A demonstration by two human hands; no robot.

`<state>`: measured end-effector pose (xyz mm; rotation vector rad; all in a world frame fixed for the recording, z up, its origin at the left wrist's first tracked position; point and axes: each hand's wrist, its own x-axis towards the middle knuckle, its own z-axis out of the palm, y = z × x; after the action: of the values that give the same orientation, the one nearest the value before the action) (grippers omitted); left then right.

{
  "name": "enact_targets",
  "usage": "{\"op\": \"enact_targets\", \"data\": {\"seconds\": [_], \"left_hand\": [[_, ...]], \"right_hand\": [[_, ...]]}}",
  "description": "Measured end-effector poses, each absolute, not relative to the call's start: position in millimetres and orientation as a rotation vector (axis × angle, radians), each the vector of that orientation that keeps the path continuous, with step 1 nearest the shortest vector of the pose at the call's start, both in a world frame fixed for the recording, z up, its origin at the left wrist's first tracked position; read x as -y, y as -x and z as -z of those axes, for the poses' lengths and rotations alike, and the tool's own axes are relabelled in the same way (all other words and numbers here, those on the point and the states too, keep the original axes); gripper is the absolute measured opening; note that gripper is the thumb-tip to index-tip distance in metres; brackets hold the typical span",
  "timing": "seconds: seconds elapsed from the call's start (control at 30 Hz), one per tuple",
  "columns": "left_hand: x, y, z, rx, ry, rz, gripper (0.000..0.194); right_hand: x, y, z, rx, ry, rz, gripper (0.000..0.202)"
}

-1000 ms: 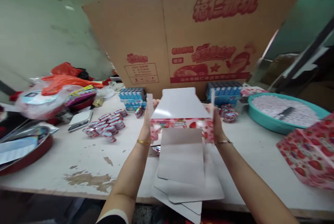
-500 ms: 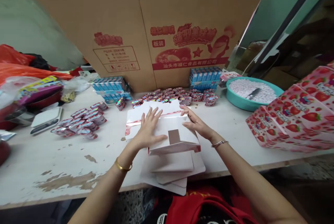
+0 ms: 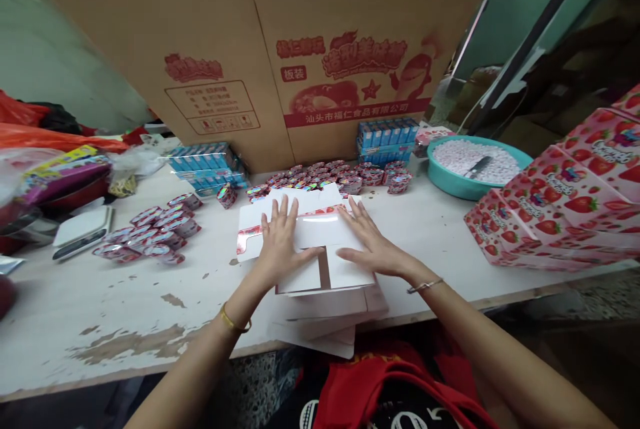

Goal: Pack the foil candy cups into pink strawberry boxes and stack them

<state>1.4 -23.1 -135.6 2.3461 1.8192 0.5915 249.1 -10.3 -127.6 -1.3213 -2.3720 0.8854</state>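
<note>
Both hands rest on a white cardboard piece (image 3: 325,235) with folded flaps and a brown rectangular gap near its front edge. My left hand (image 3: 283,249) lies on its left side, fingers spread. On its right side my right hand (image 3: 373,242) is spread flat too, palm down. Beneath and in front are more white card sheets (image 3: 325,322), stacked unevenly. Another white sheet with a red printed edge (image 3: 249,242) shows beyond my left hand. Behind the card lies a row of small red packs (image 3: 320,175).
A large brown carton (image 3: 200,29) stands behind. Blue packs (image 3: 207,165), a pile of red packs (image 3: 150,232) and a white scale (image 3: 83,232) are at left. At right are a teal basin (image 3: 450,179) of white pieces with a scoop, and strawberry-printed boxes (image 3: 560,195).
My right hand has gone from curled at the card's far right edge to spread flat on top. The front flaps now lie flatter, and the brown gap looks narrower. The camera view has shifted slightly.
</note>
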Motion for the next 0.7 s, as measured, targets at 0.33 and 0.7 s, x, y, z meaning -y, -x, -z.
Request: {"op": "enact_targets", "data": {"seconds": [0.33,0.7], "left_hand": [[43.8,19.4,138.9,-1.298,-1.988,-0.982,0.096],[67.1,-20.4,161.2,-1.931,-2.127,-0.809,0.105]], "right_hand": [[53.3,-241.7,149.1,1.669,1.173,-1.213,0.085],[38.9,-224.0,153.2,1.834,1.490,-0.945,0.104]]}}
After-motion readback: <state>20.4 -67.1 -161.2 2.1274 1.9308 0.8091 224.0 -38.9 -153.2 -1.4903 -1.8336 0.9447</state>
